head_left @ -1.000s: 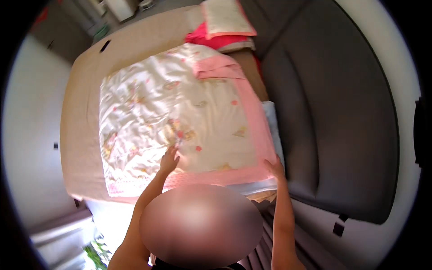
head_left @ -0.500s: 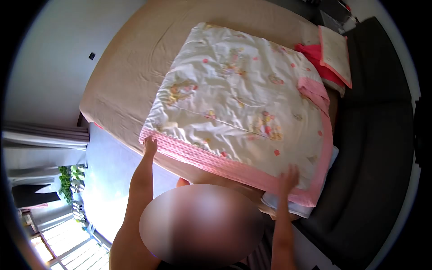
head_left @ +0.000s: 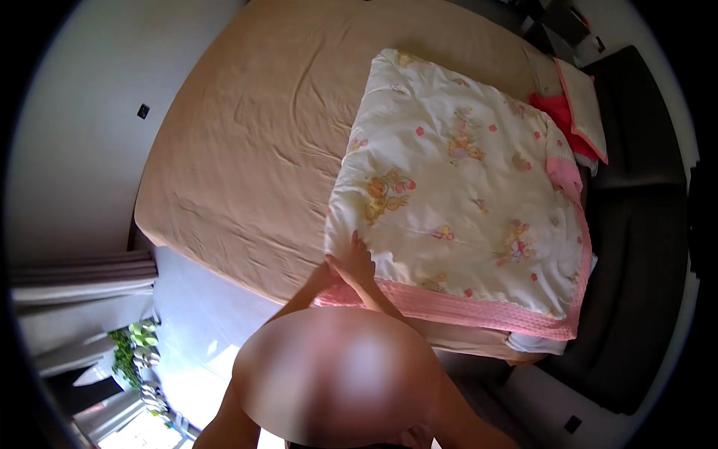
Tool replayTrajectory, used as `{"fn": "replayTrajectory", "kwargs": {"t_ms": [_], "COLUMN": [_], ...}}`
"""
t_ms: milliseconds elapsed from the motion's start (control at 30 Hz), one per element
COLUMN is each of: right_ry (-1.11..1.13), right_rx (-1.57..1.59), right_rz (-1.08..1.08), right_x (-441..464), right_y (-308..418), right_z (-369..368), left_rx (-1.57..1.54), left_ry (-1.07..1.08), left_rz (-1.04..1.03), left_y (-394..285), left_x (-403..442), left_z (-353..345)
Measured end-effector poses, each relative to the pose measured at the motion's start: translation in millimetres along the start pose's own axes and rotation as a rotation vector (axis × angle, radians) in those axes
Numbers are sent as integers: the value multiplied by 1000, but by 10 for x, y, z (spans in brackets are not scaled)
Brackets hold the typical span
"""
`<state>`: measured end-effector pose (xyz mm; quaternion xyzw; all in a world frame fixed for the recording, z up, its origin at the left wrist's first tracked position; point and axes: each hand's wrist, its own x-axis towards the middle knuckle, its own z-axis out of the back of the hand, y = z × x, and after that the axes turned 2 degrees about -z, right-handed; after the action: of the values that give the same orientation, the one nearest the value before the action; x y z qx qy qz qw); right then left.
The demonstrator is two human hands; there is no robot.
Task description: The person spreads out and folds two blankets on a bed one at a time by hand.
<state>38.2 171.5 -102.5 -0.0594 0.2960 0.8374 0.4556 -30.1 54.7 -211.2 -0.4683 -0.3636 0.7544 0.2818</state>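
A white quilt (head_left: 441, 187) printed with cartoon animals and flowers lies on the bed, edged by a pink border (head_left: 449, 305). Both my hands are close together at its near left corner. My right hand (head_left: 357, 258) rests on the white fabric with its fingers stretched out. Just beside and partly behind it, my left hand (head_left: 326, 274) is closed on the quilt's edge; its fingertips are hidden. Below the hands, a blurred oval covers part of my forearms and the pink corner.
A tan fitted sheet (head_left: 239, 165) covers the mattress. Along the right stands a dark headboard (head_left: 632, 247), with a pink-edged pillow (head_left: 583, 108) and a red cloth (head_left: 553, 112) at the far end. Grey curtains (head_left: 82, 273) and a green plant (head_left: 123, 355) are at the left.
My right hand has moved left from the quilt's near right part to beside my left hand. The quilt's left edge and my left hand have shifted right, exposing more sheet.
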Motion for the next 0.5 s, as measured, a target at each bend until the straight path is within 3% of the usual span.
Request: {"fn": "replayTrajectory", "kwargs": {"t_ms": [133, 200, 233, 300, 367, 500], "right_ry": [-38, -12, -32, -28, -53, -90], "right_rx": [8, 150, 155, 170, 214, 220], "right_rz": [-187, -173, -178, -116, -68, -14], "right_x": [360, 490, 514, 380, 215, -34], "right_y": [-94, -351, -402, -449, -417, -342], "right_z": [-208, -147, -28, 167, 263, 415], "left_rx": [-147, -144, -194, -21, -146, -431], "left_ry": [285, 626, 670, 407, 222, 236], "left_rz": [-225, 4, 146, 163, 223, 228], "left_y": [-634, -963, -1019, -1231, -1716, -1807], "left_x": [-216, -13, 194, 752, 1164, 2578], "left_z": [183, 512, 625, 700, 790, 838]}}
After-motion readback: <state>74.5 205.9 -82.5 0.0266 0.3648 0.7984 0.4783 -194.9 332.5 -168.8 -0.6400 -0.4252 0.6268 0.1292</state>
